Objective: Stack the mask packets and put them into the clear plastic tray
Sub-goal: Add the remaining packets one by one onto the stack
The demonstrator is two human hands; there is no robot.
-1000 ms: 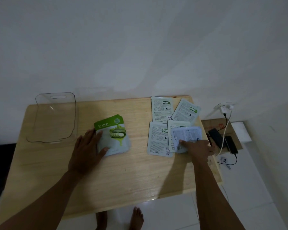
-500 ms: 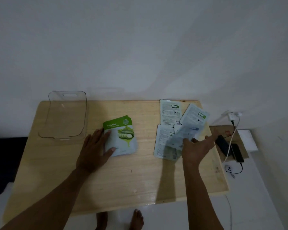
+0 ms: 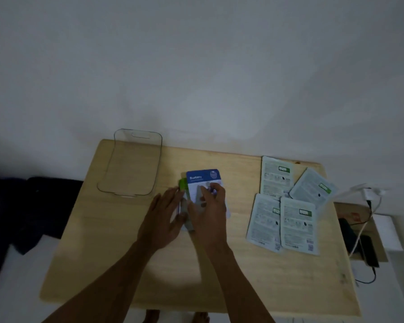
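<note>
A blue-topped blueberry mask packet (image 3: 203,178) lies face up on a small stack in the middle of the wooden table (image 3: 231,271); a green packet's edge (image 3: 182,184) peeks out at its left. My right hand (image 3: 209,213) grips the blue packet on top of the stack. My left hand (image 3: 163,217) rests flat against the stack's left side. Several pale packets (image 3: 287,206) lie face down at the table's right. The clear plastic tray (image 3: 132,164) stands empty at the back left.
A white wall runs behind the table. To the right, a low brown stand (image 3: 359,220) carries dark devices, a white charger (image 3: 369,192) and cables. Dark cloth (image 3: 33,206) lies on the floor at the left. Bare feet show under the front edge.
My right hand lifted a packet off the right-hand group, carried it left, turned it face up and set it on the green packet. The left hand stayed by the stack. The view shifted.
</note>
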